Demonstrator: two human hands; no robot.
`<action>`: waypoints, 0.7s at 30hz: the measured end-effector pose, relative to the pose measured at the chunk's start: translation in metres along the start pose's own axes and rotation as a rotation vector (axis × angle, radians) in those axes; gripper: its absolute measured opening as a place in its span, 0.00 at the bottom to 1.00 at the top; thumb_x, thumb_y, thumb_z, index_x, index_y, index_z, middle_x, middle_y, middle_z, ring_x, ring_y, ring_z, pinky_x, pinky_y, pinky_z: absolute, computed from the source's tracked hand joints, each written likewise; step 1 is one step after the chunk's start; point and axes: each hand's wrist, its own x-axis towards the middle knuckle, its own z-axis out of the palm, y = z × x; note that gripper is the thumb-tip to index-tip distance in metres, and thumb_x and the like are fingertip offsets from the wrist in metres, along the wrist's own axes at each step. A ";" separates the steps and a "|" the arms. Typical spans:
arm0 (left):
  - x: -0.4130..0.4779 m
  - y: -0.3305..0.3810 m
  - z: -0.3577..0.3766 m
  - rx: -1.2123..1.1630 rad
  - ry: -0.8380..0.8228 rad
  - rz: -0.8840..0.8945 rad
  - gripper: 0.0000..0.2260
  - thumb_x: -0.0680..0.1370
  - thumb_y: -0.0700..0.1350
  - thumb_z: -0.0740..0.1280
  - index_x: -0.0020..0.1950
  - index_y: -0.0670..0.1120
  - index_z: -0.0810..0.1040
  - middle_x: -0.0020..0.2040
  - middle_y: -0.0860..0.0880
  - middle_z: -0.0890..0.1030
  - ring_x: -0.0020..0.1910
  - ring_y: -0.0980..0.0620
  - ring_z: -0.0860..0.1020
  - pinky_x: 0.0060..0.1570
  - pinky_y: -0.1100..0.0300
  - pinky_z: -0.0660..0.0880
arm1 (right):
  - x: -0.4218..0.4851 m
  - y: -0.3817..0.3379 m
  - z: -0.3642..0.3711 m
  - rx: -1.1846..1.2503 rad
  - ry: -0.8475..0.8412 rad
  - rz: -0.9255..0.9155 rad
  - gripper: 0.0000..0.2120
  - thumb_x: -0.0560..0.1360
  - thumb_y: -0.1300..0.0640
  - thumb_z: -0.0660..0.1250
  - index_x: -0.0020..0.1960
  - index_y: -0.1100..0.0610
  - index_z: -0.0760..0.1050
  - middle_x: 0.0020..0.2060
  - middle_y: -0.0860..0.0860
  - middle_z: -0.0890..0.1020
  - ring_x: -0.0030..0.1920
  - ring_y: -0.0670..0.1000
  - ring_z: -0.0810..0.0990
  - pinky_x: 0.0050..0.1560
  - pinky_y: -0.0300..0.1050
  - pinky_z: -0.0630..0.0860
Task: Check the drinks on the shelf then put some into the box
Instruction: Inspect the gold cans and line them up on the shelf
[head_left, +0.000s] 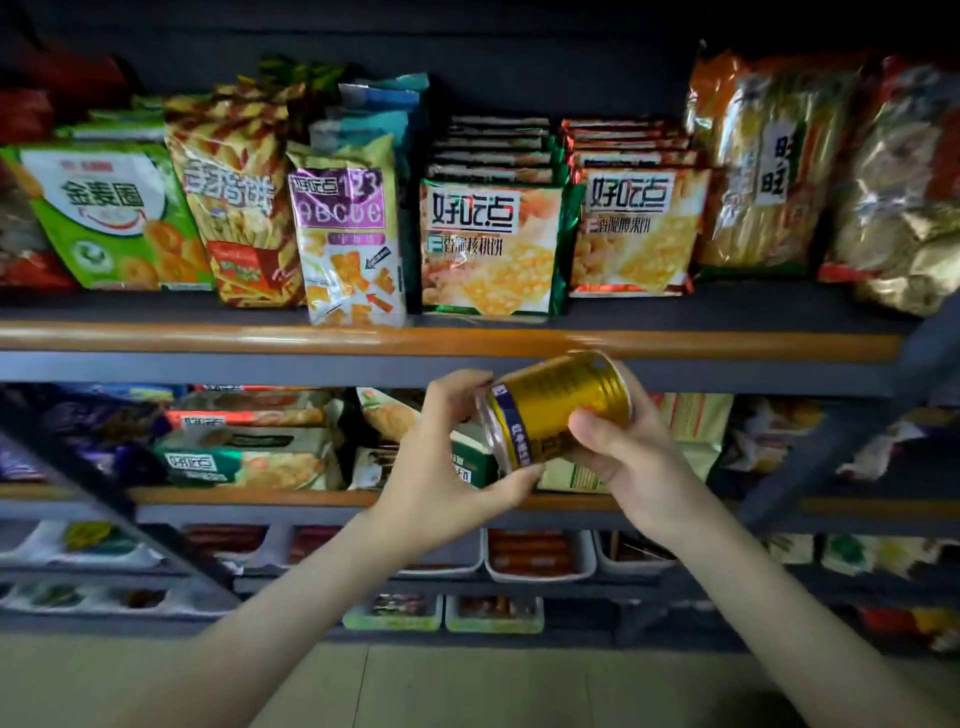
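A gold drink can (553, 402) with a purple band near one end lies tilted in front of the shelves, held between both hands. My left hand (441, 457) grips its lower left end with thumb and fingers. My right hand (626, 454) wraps the right side, thumb across the gold wall. The can hovers just below the orange-edged upper shelf (260, 338). No box is in view.
The upper shelf carries snack bags and biscuit packs (491, 249). A second shelf (249, 496) below holds more packs. Lower down stand white trays (540, 558) of sausages and small goods. A dark slanted frame bar (852, 447) runs at the right. Pale floor lies at the bottom.
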 end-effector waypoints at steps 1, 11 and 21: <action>0.000 0.002 0.001 -0.030 0.031 0.006 0.28 0.70 0.60 0.73 0.65 0.59 0.63 0.59 0.70 0.69 0.59 0.60 0.75 0.54 0.64 0.75 | 0.002 0.001 0.001 0.105 -0.014 0.083 0.44 0.51 0.43 0.84 0.61 0.54 0.72 0.50 0.52 0.83 0.51 0.53 0.83 0.44 0.46 0.80; 0.003 0.019 0.009 -0.217 -0.060 -0.241 0.29 0.65 0.53 0.76 0.63 0.56 0.70 0.57 0.66 0.79 0.59 0.63 0.77 0.56 0.68 0.73 | -0.004 0.016 0.012 0.445 -0.255 0.483 0.32 0.65 0.33 0.71 0.58 0.56 0.82 0.54 0.61 0.82 0.46 0.60 0.83 0.45 0.56 0.81; 0.028 0.028 0.014 -0.595 -0.096 -0.813 0.24 0.64 0.58 0.71 0.54 0.47 0.77 0.45 0.51 0.86 0.46 0.52 0.84 0.42 0.59 0.81 | -0.012 0.013 -0.012 -0.396 -0.158 0.084 0.39 0.63 0.41 0.77 0.68 0.34 0.60 0.66 0.45 0.70 0.62 0.45 0.77 0.59 0.49 0.77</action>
